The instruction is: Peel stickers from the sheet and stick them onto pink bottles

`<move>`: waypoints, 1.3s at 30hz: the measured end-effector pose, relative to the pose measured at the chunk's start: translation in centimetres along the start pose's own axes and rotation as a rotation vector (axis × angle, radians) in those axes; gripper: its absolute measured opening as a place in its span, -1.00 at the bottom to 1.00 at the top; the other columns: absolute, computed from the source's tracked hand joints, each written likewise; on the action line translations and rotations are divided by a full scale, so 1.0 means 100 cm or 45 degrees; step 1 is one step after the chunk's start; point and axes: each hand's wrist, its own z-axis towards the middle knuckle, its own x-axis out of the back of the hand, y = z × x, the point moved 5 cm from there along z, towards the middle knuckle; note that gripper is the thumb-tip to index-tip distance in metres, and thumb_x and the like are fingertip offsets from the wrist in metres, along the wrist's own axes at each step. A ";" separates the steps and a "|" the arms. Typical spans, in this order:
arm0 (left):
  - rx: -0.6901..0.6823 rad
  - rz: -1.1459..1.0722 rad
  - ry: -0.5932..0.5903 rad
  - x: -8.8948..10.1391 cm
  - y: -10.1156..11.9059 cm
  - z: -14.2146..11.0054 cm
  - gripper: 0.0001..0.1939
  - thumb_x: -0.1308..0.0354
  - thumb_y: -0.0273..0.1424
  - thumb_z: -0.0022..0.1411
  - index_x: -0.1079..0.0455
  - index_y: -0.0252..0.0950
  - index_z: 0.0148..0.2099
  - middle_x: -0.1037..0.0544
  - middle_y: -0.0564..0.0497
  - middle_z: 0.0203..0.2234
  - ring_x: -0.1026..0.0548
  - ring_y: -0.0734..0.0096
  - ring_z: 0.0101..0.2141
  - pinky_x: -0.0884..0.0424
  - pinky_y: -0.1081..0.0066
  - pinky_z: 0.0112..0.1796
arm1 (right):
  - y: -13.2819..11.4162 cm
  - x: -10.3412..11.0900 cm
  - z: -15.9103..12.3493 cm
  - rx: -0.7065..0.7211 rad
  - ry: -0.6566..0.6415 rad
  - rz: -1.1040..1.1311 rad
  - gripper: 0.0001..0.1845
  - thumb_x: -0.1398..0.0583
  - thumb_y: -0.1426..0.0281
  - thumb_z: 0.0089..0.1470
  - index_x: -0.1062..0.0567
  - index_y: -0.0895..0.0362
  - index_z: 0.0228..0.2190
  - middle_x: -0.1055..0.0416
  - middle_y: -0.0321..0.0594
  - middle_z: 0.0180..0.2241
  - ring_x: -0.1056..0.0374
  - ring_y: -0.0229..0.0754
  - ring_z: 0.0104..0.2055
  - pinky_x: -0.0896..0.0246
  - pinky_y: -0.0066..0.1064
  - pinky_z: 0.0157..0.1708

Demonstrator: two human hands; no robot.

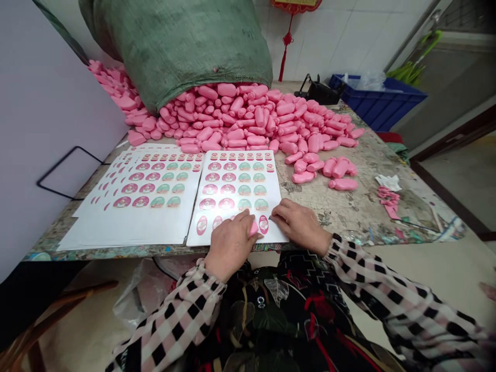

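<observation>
My left hand (231,240) is closed around a small pink piece (253,228), most of it hidden by my fingers; it looks like one of the pink plastic bottles heaped on the table. Beneath it lies a white sheet of stickers (235,178) with rows of pink and green labels and ovals along the near edge. My right hand (298,223) rests at the sheet's right edge, thumb and finger pinched beside a pink oval sticker (263,225). A tiny dark tip shows at that pinch, too small to name.
Stacked sticker sheets (127,225) lie on the left. Behind them, a pile of pink bottles (248,121) spills from a green sack (186,46). A blue crate (382,106) stands at the back right. Crumpled white tissue (388,182) sits on the worn table (372,227).
</observation>
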 end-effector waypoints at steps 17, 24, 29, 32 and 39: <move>-0.053 0.051 -0.010 -0.003 0.000 0.000 -0.59 -0.01 -0.16 0.19 -0.25 -0.13 0.07 -0.29 -0.01 0.13 -0.44 0.12 -0.17 -0.34 0.21 -0.25 | 0.001 0.000 0.003 0.116 -0.025 0.043 -0.76 -0.01 0.32 0.18 -0.45 0.10 -0.32 -0.34 -0.21 -0.31 -0.26 -0.23 -0.28 -0.07 -0.43 -0.35; -0.060 0.051 -0.012 -0.004 0.000 -0.001 -0.60 -0.04 -0.19 0.18 -0.25 -0.15 0.06 -0.27 -0.03 0.14 -0.42 0.13 -0.12 -0.32 0.21 -0.18 | 0.004 -0.005 -0.006 0.112 -0.007 0.199 -0.81 -0.05 0.32 0.14 -0.45 0.08 -0.30 -0.31 -0.23 -0.30 -0.26 -0.26 -0.30 -0.10 -0.44 -0.37; -0.089 0.065 -0.018 -0.004 0.001 -0.001 -0.60 -0.01 -0.19 0.19 -0.23 -0.15 0.07 -0.28 -0.04 0.13 -0.44 0.12 -0.17 -0.34 0.20 -0.24 | 0.000 -0.013 -0.017 -0.115 0.121 0.293 -0.81 -0.03 0.31 0.15 -0.42 0.08 -0.35 -0.29 -0.24 -0.34 -0.26 -0.25 -0.34 -0.12 -0.43 -0.36; -0.091 0.063 -0.025 -0.003 0.001 0.000 -0.60 -0.01 -0.19 0.20 -0.24 -0.15 0.07 -0.27 -0.05 0.13 -0.45 0.12 -0.21 -0.34 0.20 -0.29 | -0.003 -0.017 -0.019 -0.226 0.206 0.306 -0.81 -0.02 0.31 0.16 -0.40 0.08 -0.37 -0.30 -0.24 -0.34 -0.27 -0.23 -0.33 -0.12 -0.41 -0.35; -0.083 0.070 -0.028 -0.004 0.001 0.000 -0.58 -0.05 -0.21 0.17 -0.23 -0.15 0.08 -0.28 -0.06 0.12 -0.44 0.14 -0.16 -0.33 0.21 -0.23 | -0.004 -0.019 -0.015 -0.194 0.224 0.289 -0.80 -0.01 0.29 0.17 -0.39 0.07 -0.35 -0.29 -0.22 -0.34 -0.24 -0.19 -0.30 -0.11 -0.38 -0.32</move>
